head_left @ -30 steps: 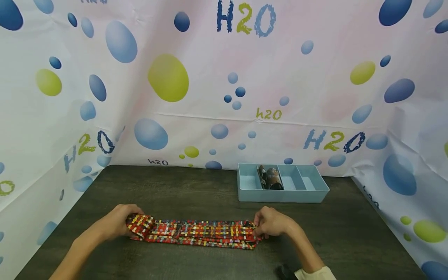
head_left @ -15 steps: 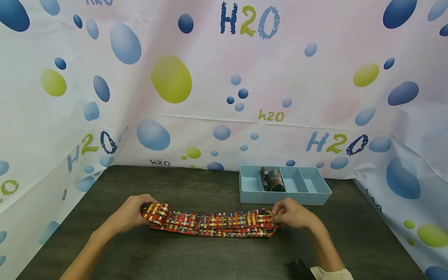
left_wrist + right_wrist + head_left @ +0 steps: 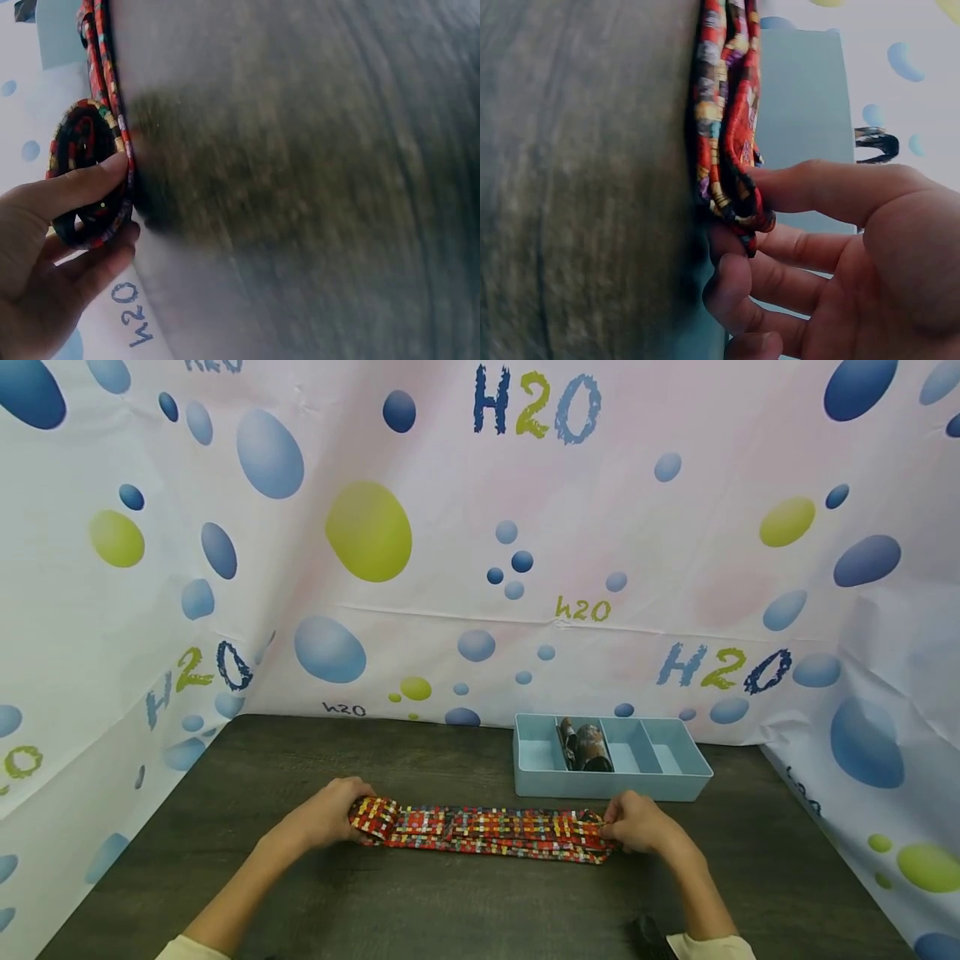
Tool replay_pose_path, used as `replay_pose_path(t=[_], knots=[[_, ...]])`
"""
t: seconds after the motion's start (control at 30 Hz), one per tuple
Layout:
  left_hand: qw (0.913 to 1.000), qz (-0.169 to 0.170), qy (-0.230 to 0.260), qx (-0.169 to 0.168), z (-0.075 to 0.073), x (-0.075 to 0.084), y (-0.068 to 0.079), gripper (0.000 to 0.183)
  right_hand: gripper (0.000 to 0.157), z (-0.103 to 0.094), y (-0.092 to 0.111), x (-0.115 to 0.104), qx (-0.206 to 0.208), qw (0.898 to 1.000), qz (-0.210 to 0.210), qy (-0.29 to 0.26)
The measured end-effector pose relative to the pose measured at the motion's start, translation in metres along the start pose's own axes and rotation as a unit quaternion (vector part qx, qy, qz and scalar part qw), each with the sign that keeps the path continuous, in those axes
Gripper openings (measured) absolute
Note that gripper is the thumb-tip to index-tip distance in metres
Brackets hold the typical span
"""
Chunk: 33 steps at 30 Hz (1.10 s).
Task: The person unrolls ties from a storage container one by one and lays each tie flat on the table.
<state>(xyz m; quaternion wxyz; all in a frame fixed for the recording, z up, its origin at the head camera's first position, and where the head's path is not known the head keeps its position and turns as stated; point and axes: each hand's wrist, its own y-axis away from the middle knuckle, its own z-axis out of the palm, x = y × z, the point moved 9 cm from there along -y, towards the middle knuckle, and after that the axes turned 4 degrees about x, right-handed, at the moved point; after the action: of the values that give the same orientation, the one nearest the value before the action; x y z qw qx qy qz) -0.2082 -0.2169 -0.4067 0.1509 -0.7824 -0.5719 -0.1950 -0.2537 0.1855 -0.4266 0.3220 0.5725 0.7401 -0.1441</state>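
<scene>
A necktie [image 3: 502,832] in a red, yellow and black woven-look pattern lies folded lengthwise in layers across the table, its left end wound into a roll. My left hand [image 3: 330,814] grips that roll; the left wrist view shows the coiled layers [image 3: 88,120] edge-on, thumb across the side and fingers beneath. At the other end my right hand [image 3: 641,827] pinches the folded end, thumb and fingers on either side of the stacked layers [image 3: 707,112] in the right wrist view. The flat stretch between the hands lies straight along the dark tabletop.
Behind my right hand stands a light blue divided box [image 3: 607,784]. One of its compartments holds dark patterned rolled cloth [image 3: 591,745]. The dark wooden table [image 3: 420,910] meets a bubble-printed sheet [image 3: 420,635] at the back and sides.
My left hand has moved right with the roll, and the flat stretch has become shorter. The right hand keeps its pinch on the far end and shifted slightly right as the view moved.
</scene>
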Motion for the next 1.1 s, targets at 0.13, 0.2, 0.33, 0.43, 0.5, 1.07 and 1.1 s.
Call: replay_pose_path(t=[0.13, 0.2, 0.33, 0.43, 0.5, 1.07, 1.1], knots=[[0.9977, -0.003, -0.068, 0.000, 0.001, 0.004, 0.000, 0.051, 0.015, 0.002, 0.000, 0.001, -0.003, 1.000, 0.008, 0.005], [0.9950, 0.007, -0.099, 0.005, -0.001, 0.008, -0.001, 0.054, 0.016, 0.002, 0.000, 0.002, -0.005, 1.000, 0.008, 0.004], [0.9932, 0.025, -0.114, 0.001, -0.002, 0.014, -0.003, 0.060, 0.016, 0.003, 0.000, 0.004, -0.014, 1.000, 0.008, -0.002], [0.9945, 0.028, -0.100, -0.008, -0.001, 0.016, -0.005, 0.059, 0.016, 0.003, -0.001, 0.004, -0.018, 1.000, 0.007, -0.008], [0.9946, 0.030, -0.098, -0.012, 0.001, 0.017, -0.006, 0.058, 0.016, 0.004, -0.001, 0.004, -0.018, 1.000, 0.006, -0.012], [0.9963, 0.060, 0.047, 0.039, -0.050, -0.011, 0.009, 0.058, 0.017, 0.004, -0.002, 0.005, -0.019, 0.999, 0.011, -0.026], [0.9962, 0.058, 0.053, 0.038, -0.053, -0.014, 0.012, 0.059, 0.017, 0.004, -0.002, 0.006, -0.020, 0.999, 0.012, -0.026]])
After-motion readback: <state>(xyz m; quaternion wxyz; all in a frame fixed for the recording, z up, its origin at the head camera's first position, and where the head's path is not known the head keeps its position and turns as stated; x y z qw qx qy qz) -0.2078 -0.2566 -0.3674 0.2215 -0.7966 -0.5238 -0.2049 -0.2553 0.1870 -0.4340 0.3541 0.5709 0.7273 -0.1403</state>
